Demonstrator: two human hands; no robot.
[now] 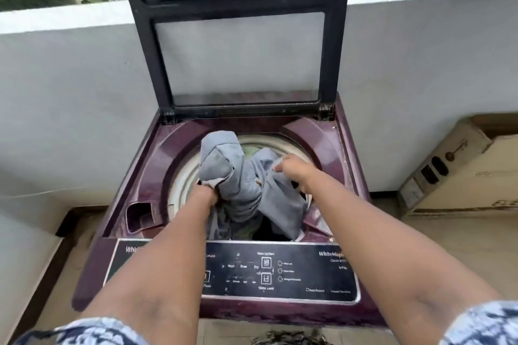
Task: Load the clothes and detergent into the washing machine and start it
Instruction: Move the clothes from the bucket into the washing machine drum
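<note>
The washing machine [224,204], a maroon top-loader, stands against a grey balcony wall [70,92] with its dark-framed lid [238,45] raised upright on the hinges at the back. Its round drum [185,173] lies open below, a pale ring showing around the left and far side of the mouth. In the drum mouth sits a bunched grey garment [238,176], piled above the rim and trailing down over the near edge toward the control panel [294,272]; a bit of green fabric [249,151] shows behind it, deeper in the drum. The left hand [206,194] is pushed into the near-left side of the grey garment with its fingers buried in the cloth, gripping a fold. The right hand [294,169] comes in from the right, fingers curled around an upper fold of the same garment. On the machine's top deck, at the near-left corner, a small rectangular detergent compartment [140,216] sits open; what it holds cannot be told. The black control panel runs along the front edge beneath both forearms, partly covered by the left one. To the right of the machine, on the floor, stands a cardboard box [462,171]. Patterned blue-and-white sleeves [482,325] show at the bottom corners.
</note>
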